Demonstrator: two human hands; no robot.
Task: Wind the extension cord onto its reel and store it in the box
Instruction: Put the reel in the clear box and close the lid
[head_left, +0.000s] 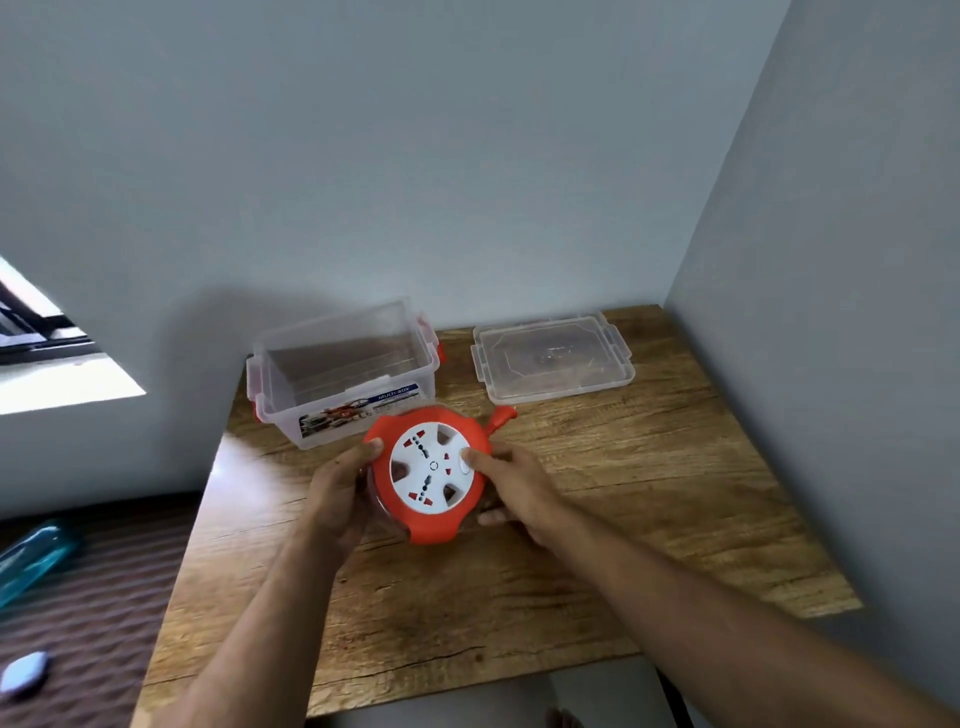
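An orange extension cord reel (434, 475) with a white socket face is held tilted above the wooden table (597, 519). My left hand (345, 491) grips its left rim, thumb on the orange edge. My right hand (514, 491) holds the right side, thumb on the white face, fingers underneath. An orange plug (501, 417) sticks out at the reel's upper right. No loose cord shows. The clear plastic box (345, 371) with red clips stands open just behind the reel.
The box's clear lid (553, 358) lies flat to the right of the box near the back wall. A wall runs along the table's right edge. Left of the table is a bed with a blue bottle (34, 558).
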